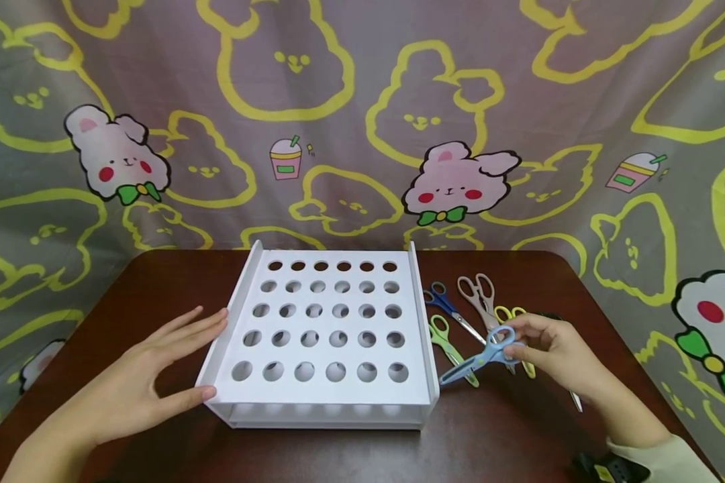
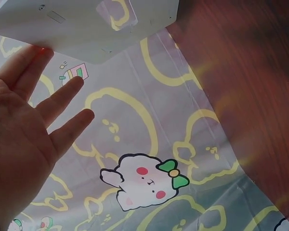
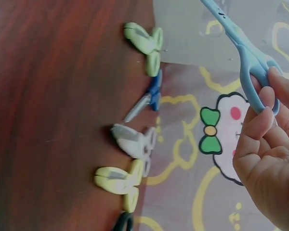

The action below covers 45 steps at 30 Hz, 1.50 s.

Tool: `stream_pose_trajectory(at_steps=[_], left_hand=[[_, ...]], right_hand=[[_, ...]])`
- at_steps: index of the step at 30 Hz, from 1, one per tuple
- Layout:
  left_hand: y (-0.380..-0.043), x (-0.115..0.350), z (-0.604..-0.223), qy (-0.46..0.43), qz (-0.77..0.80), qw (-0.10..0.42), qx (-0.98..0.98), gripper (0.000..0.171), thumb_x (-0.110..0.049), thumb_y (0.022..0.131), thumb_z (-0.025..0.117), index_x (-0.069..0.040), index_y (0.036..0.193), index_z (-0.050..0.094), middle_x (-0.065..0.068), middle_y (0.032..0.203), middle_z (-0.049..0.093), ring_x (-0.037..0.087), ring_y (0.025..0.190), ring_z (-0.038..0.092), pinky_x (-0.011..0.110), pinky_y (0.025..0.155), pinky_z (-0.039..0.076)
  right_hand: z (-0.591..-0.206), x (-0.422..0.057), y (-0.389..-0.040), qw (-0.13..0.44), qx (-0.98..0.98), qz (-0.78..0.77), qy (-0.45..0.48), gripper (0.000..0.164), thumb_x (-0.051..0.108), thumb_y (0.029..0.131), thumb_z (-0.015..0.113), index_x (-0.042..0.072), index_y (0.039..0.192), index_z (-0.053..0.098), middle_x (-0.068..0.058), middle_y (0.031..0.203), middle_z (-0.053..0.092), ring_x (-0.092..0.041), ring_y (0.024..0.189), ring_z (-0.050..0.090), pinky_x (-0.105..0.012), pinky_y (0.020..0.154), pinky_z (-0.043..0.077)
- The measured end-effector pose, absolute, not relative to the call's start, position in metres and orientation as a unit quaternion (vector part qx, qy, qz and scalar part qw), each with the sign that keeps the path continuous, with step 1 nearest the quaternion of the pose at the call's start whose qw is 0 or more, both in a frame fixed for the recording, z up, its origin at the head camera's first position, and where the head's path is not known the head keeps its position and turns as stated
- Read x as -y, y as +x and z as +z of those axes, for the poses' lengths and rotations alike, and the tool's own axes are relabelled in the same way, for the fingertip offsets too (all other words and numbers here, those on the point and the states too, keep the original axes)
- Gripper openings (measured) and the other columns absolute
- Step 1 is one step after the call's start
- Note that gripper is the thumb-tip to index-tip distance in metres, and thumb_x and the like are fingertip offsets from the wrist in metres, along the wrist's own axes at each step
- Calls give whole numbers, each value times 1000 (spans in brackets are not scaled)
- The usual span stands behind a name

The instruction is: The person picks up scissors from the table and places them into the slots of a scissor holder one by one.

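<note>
A white rack (image 1: pixel 320 390) with rows of round holes in its sloping top stands on the table. Against its left side rest the fingertips of my left hand (image 1: pixel 129 386), its fingers stretched and spread. The left wrist view shows that hand (image 2: pixel 19 130) under one corner of the rack (image 2: pixel 86 43). To the right of the rack, my right hand (image 1: pixel 558 352) pinches light blue scissors (image 1: pixel 489 353) by the handle loops. Their blades point left, toward the rack's front right corner. In the right wrist view, thumb and fingers hold the light blue handle (image 3: pixel 250 72).
Beyond the light blue scissors lie green scissors (image 1: pixel 449 347), dark blue scissors (image 1: pixel 444 303), grey scissors (image 1: pixel 487 308) and yellow scissors (image 1: pixel 528 369). Black-handled scissors (image 3: pixel 123 221) are partly cut off in the right wrist view. A patterned curtain (image 1: pixel 350 134) hangs behind the brown table (image 1: pixel 362 456).
</note>
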State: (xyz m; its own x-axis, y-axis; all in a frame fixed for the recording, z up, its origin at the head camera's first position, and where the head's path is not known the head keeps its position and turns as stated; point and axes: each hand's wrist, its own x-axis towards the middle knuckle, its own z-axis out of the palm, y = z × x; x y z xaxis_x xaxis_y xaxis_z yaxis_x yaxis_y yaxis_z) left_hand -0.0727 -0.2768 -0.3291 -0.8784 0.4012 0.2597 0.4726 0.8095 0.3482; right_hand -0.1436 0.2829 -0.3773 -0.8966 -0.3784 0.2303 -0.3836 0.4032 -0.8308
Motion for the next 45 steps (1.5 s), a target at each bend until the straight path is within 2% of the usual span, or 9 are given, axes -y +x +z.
stream_pose_trajectory(at_steps=[3, 4, 6, 8, 10, 15, 16, 36, 45], left_hand=[[-73, 277, -329, -221, -211, 76, 949, 84, -41, 79, 82, -35, 151, 41, -14, 156, 41, -9, 148, 9, 32, 121, 18], [-73, 277, -330, -219, -212, 74, 949, 83, -41, 79, 82, -35, 151, 40, -14, 156, 41, -9, 148, 9, 33, 121, 19], [-74, 277, -330, -219, -212, 73, 950, 83, -42, 79, 82, -35, 151, 40, -14, 157, 41, -9, 148, 9, 32, 121, 19], [-74, 277, -330, -221, -210, 75, 949, 84, -42, 79, 82, -35, 152, 40, -13, 157, 40, -10, 148, 9, 15, 116, 10], [-74, 277, -330, -222, -211, 76, 949, 84, -42, 79, 82, -35, 152, 40, -14, 157, 40, -11, 147, 9, 6, 110, 6], [-75, 276, -329, -227, -208, 81, 948, 84, -41, 79, 82, -35, 151, 41, -13, 157, 41, -14, 146, 9, 2, 107, 6], [-75, 276, -329, -228, -207, 82, 948, 84, -41, 78, 83, -34, 152, 41, -13, 157, 41, -14, 145, 9, -2, 103, 4], [-74, 277, -331, -256, -208, 111, 937, 84, -33, 76, 86, -28, 149, 47, -13, 155, 43, -14, 145, 12, -2, 106, 8], [-74, 277, -332, -249, -206, 107, 940, 83, -36, 77, 85, -29, 150, 46, -14, 156, 42, -15, 144, 12, -3, 105, 7]], right_hand=[[-372, -281, -143, 9, 840, 494, 226, 22, -6, 86, 70, 2, 107, 67, 10, 83, 71, -9, 69, 68, -25, 60, 55], [-370, -281, -144, 12, 840, 492, 226, 23, -6, 86, 70, 4, 106, 68, 9, 83, 71, -9, 69, 68, -25, 60, 55], [-367, -280, -144, 17, 842, 489, 229, 22, -6, 86, 70, 2, 106, 68, 9, 82, 71, -8, 69, 67, -24, 60, 54], [-363, -280, -145, 19, 842, 488, 229, 22, -6, 86, 70, 1, 107, 67, 8, 83, 71, -8, 70, 67, -23, 60, 54], [-358, -279, -145, 23, 844, 484, 231, 23, -5, 86, 70, 0, 108, 67, 8, 83, 71, -9, 70, 67, -23, 61, 54], [-347, -279, -146, 33, 843, 490, 220, 25, -6, 87, 69, 4, 110, 68, 10, 85, 71, -9, 71, 67, -23, 63, 55], [-345, -279, -146, 36, 843, 492, 215, 25, -6, 87, 69, 3, 111, 67, 11, 85, 71, -8, 71, 67, -23, 63, 55], [-303, -268, -141, 89, 827, 524, 181, 27, -6, 89, 68, 3, 114, 69, 8, 82, 74, -8, 69, 67, -22, 60, 52], [-291, -260, -143, 106, 761, 598, 229, 27, -14, 87, 65, -2, 112, 68, 5, 86, 74, -8, 69, 68, -17, 61, 53]])
